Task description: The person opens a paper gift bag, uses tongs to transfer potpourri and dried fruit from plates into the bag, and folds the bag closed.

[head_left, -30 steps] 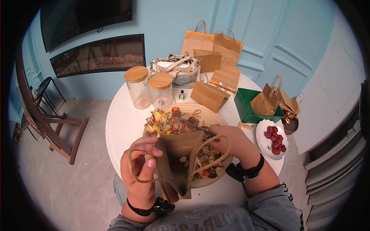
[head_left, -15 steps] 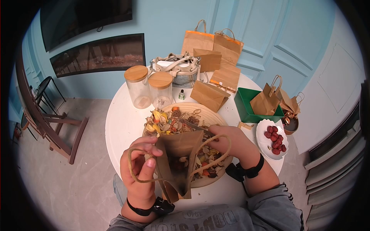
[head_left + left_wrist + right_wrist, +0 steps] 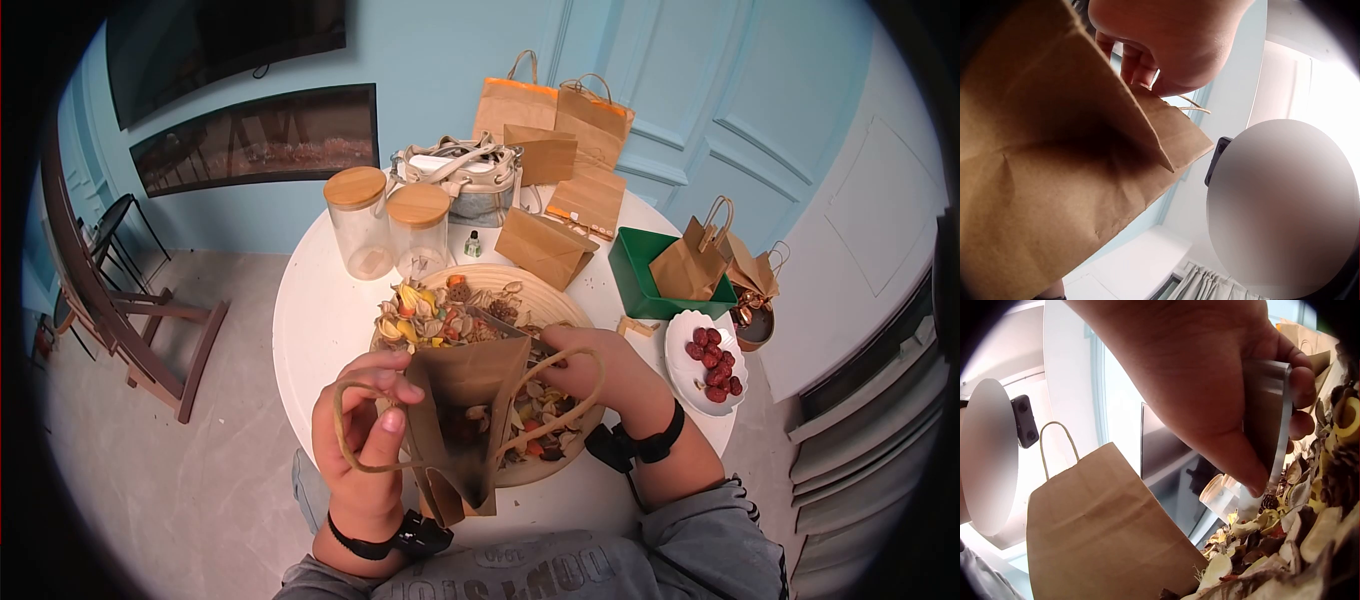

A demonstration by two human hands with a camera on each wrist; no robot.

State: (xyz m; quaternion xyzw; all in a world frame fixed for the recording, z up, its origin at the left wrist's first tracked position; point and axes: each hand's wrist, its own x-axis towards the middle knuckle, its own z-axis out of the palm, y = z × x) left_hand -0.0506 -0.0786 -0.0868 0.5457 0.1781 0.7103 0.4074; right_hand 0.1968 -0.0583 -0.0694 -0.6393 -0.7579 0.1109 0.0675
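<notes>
My left hand [image 3: 362, 440] pinches the left upper edge of an open brown paper bag [image 3: 470, 365], with one twisted handle looped over its fingers. The bag stands in front of a woven tray [image 3: 570, 290] of dried petals, pods and cones [image 3: 430, 315]; dark red pieces show dimly inside it. Behind the bag's right side, my right hand [image 3: 575, 365] grips a flat, shiny metal tool [image 3: 1266, 419] close over the dried mix, thumb on one side and fingers on the other. The tool's far end is hidden.
A white plate [image 3: 675, 385] of dried red dates and a green bin [image 3: 635, 275] with a paper bag stand at the right. Two lidded jars [image 3: 357, 225], a small bottle [image 3: 472, 243], a handbag [image 3: 480, 205] and several paper bags [image 3: 540, 245] stand behind the tray.
The head view has shifted very slightly. Both hands, the paper bag and the metal tool stay nearly where they were.
</notes>
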